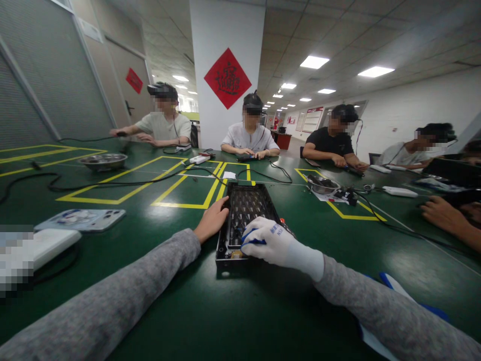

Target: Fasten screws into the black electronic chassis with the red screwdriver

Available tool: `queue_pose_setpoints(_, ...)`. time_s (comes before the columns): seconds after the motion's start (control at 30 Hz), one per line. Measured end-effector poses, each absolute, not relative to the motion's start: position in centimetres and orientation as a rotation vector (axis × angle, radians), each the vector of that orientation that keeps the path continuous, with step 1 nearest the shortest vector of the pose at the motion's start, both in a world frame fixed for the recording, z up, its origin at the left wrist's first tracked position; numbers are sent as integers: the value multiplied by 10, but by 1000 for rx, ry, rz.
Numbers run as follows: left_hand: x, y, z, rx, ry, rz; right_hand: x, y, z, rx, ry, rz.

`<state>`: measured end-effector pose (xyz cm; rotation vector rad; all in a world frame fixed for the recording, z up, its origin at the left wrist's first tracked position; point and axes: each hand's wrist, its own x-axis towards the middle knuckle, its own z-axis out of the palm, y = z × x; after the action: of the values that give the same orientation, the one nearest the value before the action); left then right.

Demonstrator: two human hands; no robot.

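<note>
A black rectangular case lies on the table in front of me, long side pointing away. Rows of small shiny metal-looking bits fill its inside, and a yellowish patch shows at its near end. My left hand, bare, grips the case's left wall with the thumb at the rim. Over the near right part of the case is my right hand, in a white glove with blue fingertips. Its fingers are bent and pressed together against the inside; whatever lies between them is hidden. A small red thing shows beside the case's right wall.
On the green table lie a phone and a white device at left, and a spare glove under my right forearm. Metal bowls, black cables and yellow tape marks lie farther off. Several people in headsets sit around.
</note>
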<state>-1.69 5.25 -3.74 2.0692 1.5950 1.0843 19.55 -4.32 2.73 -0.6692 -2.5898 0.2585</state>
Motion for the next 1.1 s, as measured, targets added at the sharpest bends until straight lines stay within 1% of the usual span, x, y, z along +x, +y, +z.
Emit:
queue_pose_setpoints(0.27, -17, 51, -38, 2064, 1590, 1091, 196, -45, 29, -727, -2559, 265)
queue_pose_setpoints(0.4, -17, 52, -37, 2067, 1592, 1092, 196, -43, 27, -666, -2596, 243)
queue_pose_setpoints(0.67, -17, 51, -37, 2070, 1587, 1095, 196, -44, 30, -700, -2561, 324)
queue_pose_setpoints(1.1, -18, 54, -39, 2076, 1589, 1088, 196, -44, 28, -698, -2570, 262)
